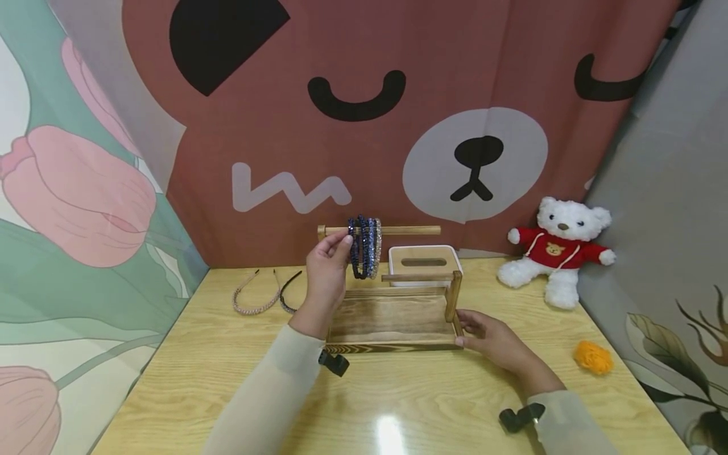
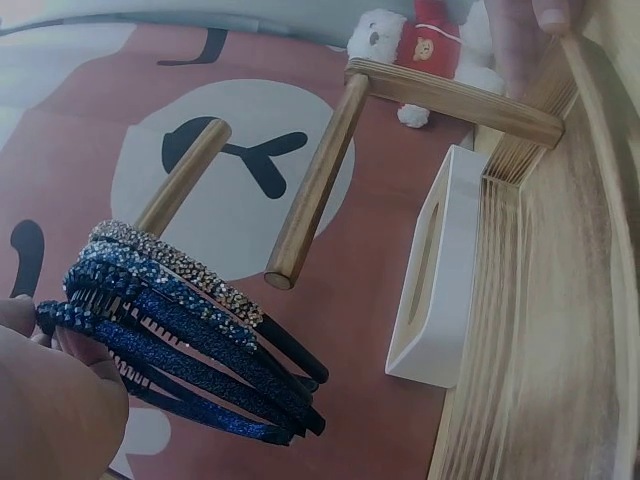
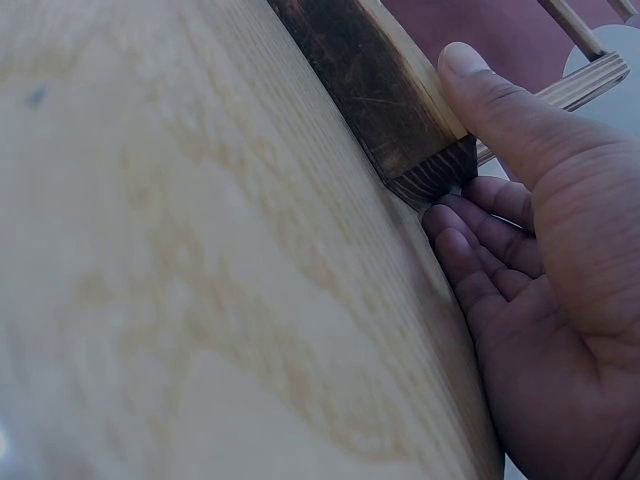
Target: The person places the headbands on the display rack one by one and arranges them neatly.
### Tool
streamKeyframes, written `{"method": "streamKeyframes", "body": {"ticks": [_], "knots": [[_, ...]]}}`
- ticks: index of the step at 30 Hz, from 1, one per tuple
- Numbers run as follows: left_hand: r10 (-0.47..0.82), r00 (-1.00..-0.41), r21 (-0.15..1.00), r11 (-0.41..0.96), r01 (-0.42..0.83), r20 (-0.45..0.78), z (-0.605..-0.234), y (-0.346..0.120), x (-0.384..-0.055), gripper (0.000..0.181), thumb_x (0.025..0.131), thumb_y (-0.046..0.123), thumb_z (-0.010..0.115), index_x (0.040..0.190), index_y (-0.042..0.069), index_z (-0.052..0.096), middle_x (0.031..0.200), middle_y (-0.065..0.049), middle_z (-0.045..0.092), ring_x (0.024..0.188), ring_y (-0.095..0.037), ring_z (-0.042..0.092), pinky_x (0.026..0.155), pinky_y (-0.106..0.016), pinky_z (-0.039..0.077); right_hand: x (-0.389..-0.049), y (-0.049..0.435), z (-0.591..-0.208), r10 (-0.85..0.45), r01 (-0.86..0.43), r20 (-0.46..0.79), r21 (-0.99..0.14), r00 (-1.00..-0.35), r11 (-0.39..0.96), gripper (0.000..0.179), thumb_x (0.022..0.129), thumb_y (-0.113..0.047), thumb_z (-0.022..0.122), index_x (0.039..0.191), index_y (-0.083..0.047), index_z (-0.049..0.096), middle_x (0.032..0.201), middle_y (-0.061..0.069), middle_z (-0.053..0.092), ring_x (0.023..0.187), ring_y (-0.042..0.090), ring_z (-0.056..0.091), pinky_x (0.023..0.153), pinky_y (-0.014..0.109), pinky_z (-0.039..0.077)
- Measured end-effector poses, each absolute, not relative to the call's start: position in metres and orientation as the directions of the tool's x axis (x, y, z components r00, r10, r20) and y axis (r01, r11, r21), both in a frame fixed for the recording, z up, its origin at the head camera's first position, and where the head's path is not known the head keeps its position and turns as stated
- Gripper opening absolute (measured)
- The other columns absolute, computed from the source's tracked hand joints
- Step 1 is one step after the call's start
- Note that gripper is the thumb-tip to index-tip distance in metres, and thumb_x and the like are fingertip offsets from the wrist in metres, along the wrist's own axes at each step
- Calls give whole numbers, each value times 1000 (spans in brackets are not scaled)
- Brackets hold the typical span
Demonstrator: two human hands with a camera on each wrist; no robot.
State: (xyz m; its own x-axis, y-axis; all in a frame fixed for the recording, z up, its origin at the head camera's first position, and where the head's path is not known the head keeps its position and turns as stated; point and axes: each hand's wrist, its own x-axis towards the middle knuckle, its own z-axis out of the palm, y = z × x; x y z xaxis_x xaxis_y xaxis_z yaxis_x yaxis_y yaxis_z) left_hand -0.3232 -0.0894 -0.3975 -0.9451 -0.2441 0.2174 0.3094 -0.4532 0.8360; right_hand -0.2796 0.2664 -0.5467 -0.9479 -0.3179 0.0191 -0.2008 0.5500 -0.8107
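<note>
My left hand [image 1: 328, 268] pinches a dark blue headband [image 2: 75, 318] at the near end of a row of headbands. Several sparkly headbands in blue, silver and rose-gold [image 1: 372, 253] hang side by side from the upper wooden bar [image 1: 412, 230]. That bar belongs to a wooden display rack with a tray base [image 1: 392, 316]. On its right post is a shorter, lower bar [image 2: 320, 185] that carries nothing. My right hand [image 1: 495, 338] grips the rack's front right corner, thumb on the top edge and fingertips against the end, as the right wrist view shows.
Two more headbands, one pinkish [image 1: 256, 309] and one black [image 1: 286, 298], lie on the table left of the rack. A white tissue box [image 1: 455, 259] stands behind it. At right are a white teddy bear [image 1: 560, 253] and an orange fuzzy ball [image 1: 593, 357].
</note>
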Motion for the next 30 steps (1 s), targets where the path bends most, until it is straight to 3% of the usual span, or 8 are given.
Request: {"method": "streamKeyframes", "body": {"ticks": [7, 11, 16, 19, 22, 26, 30], "knots": [[-242, -945, 850, -427, 308, 221, -397, -91, -322, 18, 103, -2, 71, 120, -7, 74, 99, 0, 77, 88, -8, 70, 76, -19, 60, -279, 265, -543, -329, -221, 38, -812, -944, 540, 69, 102, -28, 79, 159, 0, 52, 154, 22, 62, 139, 44, 62, 117, 55, 51], [-246, -936, 935, -189, 300, 251, -404, -101, -315, 25, 104, 12, 76, 125, -1, 75, 109, -2, 78, 95, -7, 70, 85, -19, 59, -280, 265, -544, -330, -224, 43, -815, -943, 535, 69, 102, -28, 79, 159, 0, 52, 154, 22, 62, 140, 44, 62, 118, 55, 50], [-230, -907, 936, 86, 342, 353, -425, -126, -304, 32, 105, 19, 77, 127, -3, 73, 122, -16, 77, 105, -14, 71, 92, -20, 58, -281, 266, -547, -322, -214, 33, -811, -946, 545, 71, 102, -32, 80, 159, -2, 52, 155, 20, 62, 141, 42, 62, 117, 41, 51], [-187, -884, 889, 265, 374, 428, -441, -151, -303, 31, 105, 20, 77, 126, -3, 73, 121, -20, 77, 107, -23, 72, 96, -28, 57, -281, 267, -549, -314, -203, 26, -812, -949, 547, 71, 101, -32, 81, 159, -3, 53, 155, 19, 62, 141, 41, 62, 116, 36, 50], [-111, -873, 781, 511, 359, 475, -457, -185, -305, 34, 104, 23, 78, 130, 1, 72, 125, -19, 76, 116, -33, 72, 103, -43, 59, -281, 266, -550, -318, -204, 25, -815, -948, 542, 70, 102, -32, 80, 159, -3, 53, 155, 20, 62, 141, 42, 62, 116, 41, 51], [-9, -913, 649, 706, 283, 409, -475, -239, -304, 42, 105, 27, 77, 139, 3, 69, 139, -20, 70, 133, -44, 64, 112, -63, 53, -280, 265, -549, -331, -217, 36, -820, -943, 529, 69, 102, -29, 80, 158, -1, 53, 155, 22, 61, 140, 44, 62, 117, 51, 51], [10, -954, 602, 774, 196, 298, -492, -284, -304, 45, 105, 23, 76, 143, 2, 66, 145, -23, 66, 144, -49, 53, 120, -70, 42, -278, 266, -548, -338, -231, 49, -822, -940, 521, 69, 101, -27, 80, 158, 1, 52, 155, 23, 61, 139, 44, 62, 116, 54, 52]]}}
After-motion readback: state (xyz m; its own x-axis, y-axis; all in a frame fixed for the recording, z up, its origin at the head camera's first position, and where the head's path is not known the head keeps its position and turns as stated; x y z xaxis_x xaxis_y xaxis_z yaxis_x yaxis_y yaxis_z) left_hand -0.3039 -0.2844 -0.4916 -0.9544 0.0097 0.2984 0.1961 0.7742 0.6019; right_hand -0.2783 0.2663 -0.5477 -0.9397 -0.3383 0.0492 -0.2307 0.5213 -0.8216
